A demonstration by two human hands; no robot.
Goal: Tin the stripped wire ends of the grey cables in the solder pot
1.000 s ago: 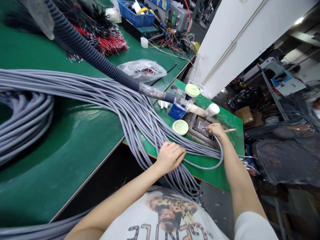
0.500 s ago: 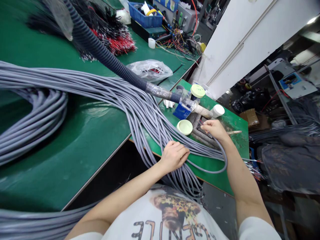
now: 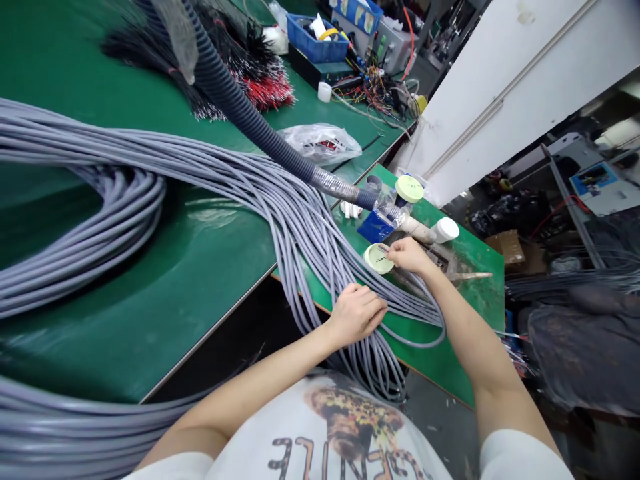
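Note:
My left hand (image 3: 357,313) is curled over a thick bundle of grey cables (image 3: 300,227), its fingers wrapped round some strands. My right hand (image 3: 411,257) pinches the end of one grey cable (image 3: 434,339), which loops back below my wrist. Thin wire ends poke out from the fingertips over a shallow pale-yellow dish (image 3: 379,267). Whether they touch what is in the dish, I cannot tell. Just beyond the right hand lies the pale nozzle (image 3: 420,230) of a dark corrugated hose (image 3: 235,100), beside a blue block (image 3: 375,227).
A white-capped jar (image 3: 447,229) and a yellow-lidded jar (image 3: 409,189) stand behind the dish. A stained stick (image 3: 470,275) lies to the right. Clear plastic bag (image 3: 323,143), black and red wire bundles (image 3: 270,87) and a blue bin (image 3: 317,43) lie farther back. More coiled cable (image 3: 115,233) rests left.
My right hand has moved left, from beside the nozzle to the pale dish, carrying the cable end. My left hand stays on the bundle. The view has shifted slightly.

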